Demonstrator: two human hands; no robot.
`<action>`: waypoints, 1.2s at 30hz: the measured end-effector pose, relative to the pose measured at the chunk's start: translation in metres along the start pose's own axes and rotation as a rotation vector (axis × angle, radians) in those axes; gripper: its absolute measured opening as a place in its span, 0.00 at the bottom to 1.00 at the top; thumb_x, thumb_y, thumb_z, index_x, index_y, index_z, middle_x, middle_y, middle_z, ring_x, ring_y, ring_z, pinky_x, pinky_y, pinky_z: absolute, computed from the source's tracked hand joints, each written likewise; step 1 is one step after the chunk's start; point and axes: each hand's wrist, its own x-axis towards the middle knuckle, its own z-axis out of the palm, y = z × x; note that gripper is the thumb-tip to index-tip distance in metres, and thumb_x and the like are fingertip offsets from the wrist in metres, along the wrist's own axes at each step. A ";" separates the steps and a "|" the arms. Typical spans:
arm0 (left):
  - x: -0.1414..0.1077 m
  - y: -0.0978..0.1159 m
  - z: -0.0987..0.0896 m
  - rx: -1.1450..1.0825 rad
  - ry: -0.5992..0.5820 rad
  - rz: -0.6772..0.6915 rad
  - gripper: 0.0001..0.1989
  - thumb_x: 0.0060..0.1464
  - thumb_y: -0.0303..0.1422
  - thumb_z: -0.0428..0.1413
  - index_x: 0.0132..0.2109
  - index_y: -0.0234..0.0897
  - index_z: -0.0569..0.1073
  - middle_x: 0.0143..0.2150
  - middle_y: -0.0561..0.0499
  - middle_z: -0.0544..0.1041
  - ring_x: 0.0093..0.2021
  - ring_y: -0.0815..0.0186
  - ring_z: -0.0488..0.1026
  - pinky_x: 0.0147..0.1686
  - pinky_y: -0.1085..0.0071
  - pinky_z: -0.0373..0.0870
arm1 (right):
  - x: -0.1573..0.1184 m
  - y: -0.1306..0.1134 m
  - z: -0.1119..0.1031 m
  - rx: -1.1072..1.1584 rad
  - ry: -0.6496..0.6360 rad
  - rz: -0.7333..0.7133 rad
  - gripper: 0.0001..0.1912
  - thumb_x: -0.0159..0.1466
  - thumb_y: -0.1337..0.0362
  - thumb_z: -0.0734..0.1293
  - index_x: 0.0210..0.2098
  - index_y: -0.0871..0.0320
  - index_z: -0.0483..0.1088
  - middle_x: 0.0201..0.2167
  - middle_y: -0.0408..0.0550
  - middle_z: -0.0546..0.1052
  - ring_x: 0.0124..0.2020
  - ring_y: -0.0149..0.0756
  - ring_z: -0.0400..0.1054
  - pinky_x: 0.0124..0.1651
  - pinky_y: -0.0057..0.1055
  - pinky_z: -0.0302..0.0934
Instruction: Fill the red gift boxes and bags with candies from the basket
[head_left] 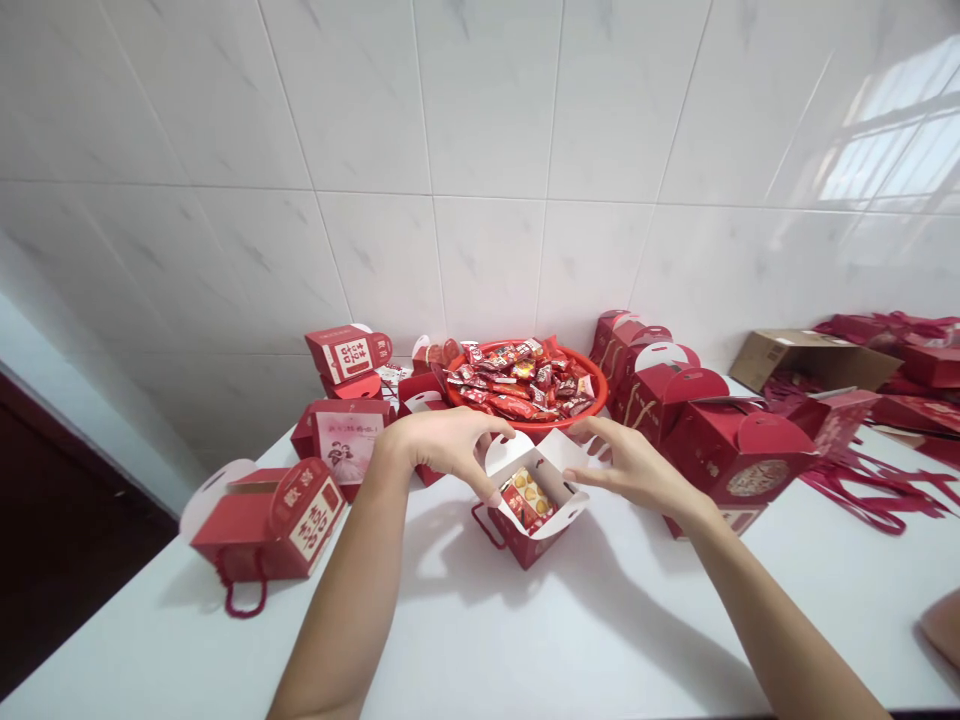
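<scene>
A small red gift box [527,552] with white insides stands on the table in front of me, its top flaps spread. Inside it lie red-wrapped sweets [526,500], one packet showing round yellow pictures. My left hand [450,448] curves round the box's left side, thumb on the near left flap and fingers behind the far flap. On the right, my right hand [622,463] has its thumb against the right flap and its fingers at that flap's far edge. A dark red cord handle [489,530] hangs at the box's left side.
Just behind stands a red basin [602,400] heaped with wrapped sweets [517,378]. Closed red boxes sit left [262,520] and right [739,455]. A cardboard carton [814,358] and red ribbons [862,500] lie far right. Part of a person's hand [943,628] shows at the right edge.
</scene>
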 end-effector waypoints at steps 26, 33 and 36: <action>0.024 0.017 0.017 0.069 0.010 -0.313 0.19 0.44 0.40 0.64 0.41 0.34 0.71 0.44 0.43 0.78 0.28 0.62 0.77 0.18 0.72 0.65 | -0.033 0.018 0.060 0.535 -0.026 -0.206 0.34 0.55 0.44 0.75 0.58 0.49 0.72 0.58 0.53 0.75 0.62 0.52 0.65 0.65 0.49 0.58; 0.029 0.023 0.019 0.055 -0.032 -0.226 0.14 0.44 0.36 0.62 0.37 0.35 0.68 0.37 0.46 0.78 0.26 0.64 0.75 0.18 0.75 0.64 | -0.032 0.017 0.065 0.461 -0.003 -0.233 0.29 0.59 0.47 0.73 0.56 0.50 0.72 0.56 0.53 0.75 0.58 0.48 0.68 0.62 0.45 0.61; 0.026 0.025 0.019 0.030 -0.062 -0.142 0.12 0.44 0.35 0.62 0.34 0.37 0.68 0.30 0.51 0.76 0.25 0.66 0.73 0.19 0.76 0.62 | -0.033 0.015 0.067 0.446 0.020 -0.220 0.23 0.62 0.50 0.73 0.54 0.50 0.73 0.55 0.52 0.76 0.57 0.47 0.69 0.61 0.44 0.62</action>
